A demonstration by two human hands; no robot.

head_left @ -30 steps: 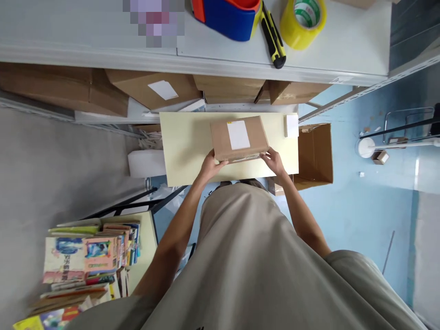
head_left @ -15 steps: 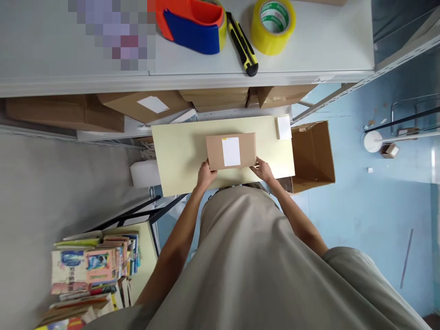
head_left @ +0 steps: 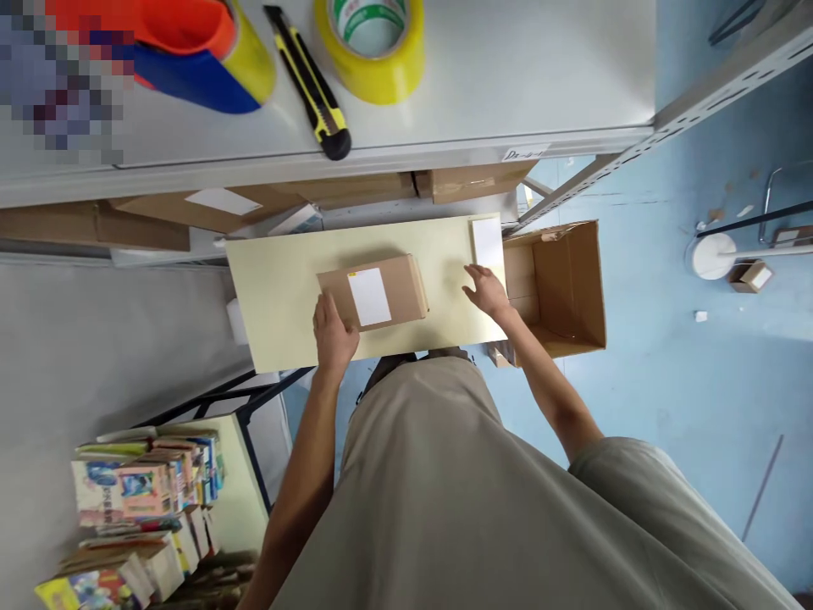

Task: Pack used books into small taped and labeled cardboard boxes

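Note:
A small brown cardboard box [head_left: 387,292] with a white label lies flat on the pale yellow table [head_left: 279,288]. My left hand [head_left: 334,332] rests on the box's near left corner, fingers over its edge. My right hand [head_left: 486,291] is off the box, fingers spread over the table to its right, close to a small stack of white labels [head_left: 488,241] at the table's far right corner.
An open empty carton [head_left: 568,284] stands on the blue floor right of the table. On the grey shelf above lie a tape dispenser [head_left: 190,51], a yellow utility knife [head_left: 310,80] and a yellow tape roll [head_left: 372,42]. Cartons sit beneath the shelf. Stacked books [head_left: 140,508] lie lower left.
The box went from tilted up to flat on the table and slid left. My right hand let go of it and moved right toward the labels. My left hand stayed on the box.

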